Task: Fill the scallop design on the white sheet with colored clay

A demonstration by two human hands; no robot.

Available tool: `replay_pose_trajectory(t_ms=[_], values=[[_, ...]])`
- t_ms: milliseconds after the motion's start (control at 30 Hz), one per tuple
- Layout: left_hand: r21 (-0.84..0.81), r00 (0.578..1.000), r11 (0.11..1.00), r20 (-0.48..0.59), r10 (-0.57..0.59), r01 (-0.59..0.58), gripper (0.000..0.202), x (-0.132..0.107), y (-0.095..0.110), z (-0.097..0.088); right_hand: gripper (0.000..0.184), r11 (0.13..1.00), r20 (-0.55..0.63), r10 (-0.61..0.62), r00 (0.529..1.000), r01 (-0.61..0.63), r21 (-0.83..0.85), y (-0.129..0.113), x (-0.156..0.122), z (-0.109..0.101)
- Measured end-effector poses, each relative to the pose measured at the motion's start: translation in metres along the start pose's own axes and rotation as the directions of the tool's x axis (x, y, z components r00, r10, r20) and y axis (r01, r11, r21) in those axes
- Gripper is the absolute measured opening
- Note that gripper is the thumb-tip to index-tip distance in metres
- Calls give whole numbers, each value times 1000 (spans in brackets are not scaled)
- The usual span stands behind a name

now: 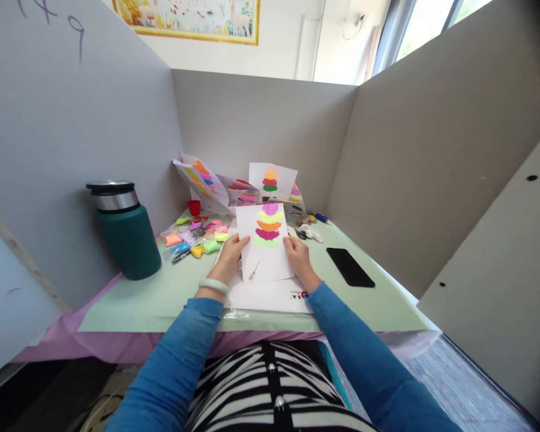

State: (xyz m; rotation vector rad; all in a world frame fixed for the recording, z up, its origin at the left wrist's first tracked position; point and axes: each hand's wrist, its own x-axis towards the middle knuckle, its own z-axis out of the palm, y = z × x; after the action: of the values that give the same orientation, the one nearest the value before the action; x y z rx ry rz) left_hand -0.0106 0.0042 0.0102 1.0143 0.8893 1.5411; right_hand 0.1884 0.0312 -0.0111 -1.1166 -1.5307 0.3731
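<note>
A white sheet of paper is held up in front of me, with a column of pink, yellow, orange, magenta and green leaf-like shapes on it. A small dark drawn mark shows near its lower left. My left hand pinches the left edge, a pale bangle on its wrist. Gripping the right edge is my right hand. Beneath the held sheet, a white pad or bag with a small printed logo lies on the table.
A green tumbler stands at the left, a black phone lies at the right. Colourful clay packets and a red cup sit behind my left hand. More decorated sheets lean at the back. Grey partitions enclose the table.
</note>
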Motion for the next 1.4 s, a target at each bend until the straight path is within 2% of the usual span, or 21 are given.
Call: replay_pose_trajectory(t_ms=[200, 567, 967, 1400], values=[[-25, 1000, 1000, 20, 17, -16, 31, 1, -2, -2, 38, 1000, -3, -18, 1000, 18, -3, 2, 0, 1], [-24, 1000, 999, -15, -22, 21, 23, -3, 4, 3, 39, 999, -12, -25, 1000, 24, -30, 0, -3, 1], [-23, 999, 1000, -34, 3, -4, 33, 5, -3, -1, 40, 998, -31, -45, 998, 44, -43, 0, -4, 2], [-13, 999, 1000, -47, -12, 11, 25, 2, 2, 2, 40, 997, -10, -41, 999, 40, -64, -1, -3, 0]])
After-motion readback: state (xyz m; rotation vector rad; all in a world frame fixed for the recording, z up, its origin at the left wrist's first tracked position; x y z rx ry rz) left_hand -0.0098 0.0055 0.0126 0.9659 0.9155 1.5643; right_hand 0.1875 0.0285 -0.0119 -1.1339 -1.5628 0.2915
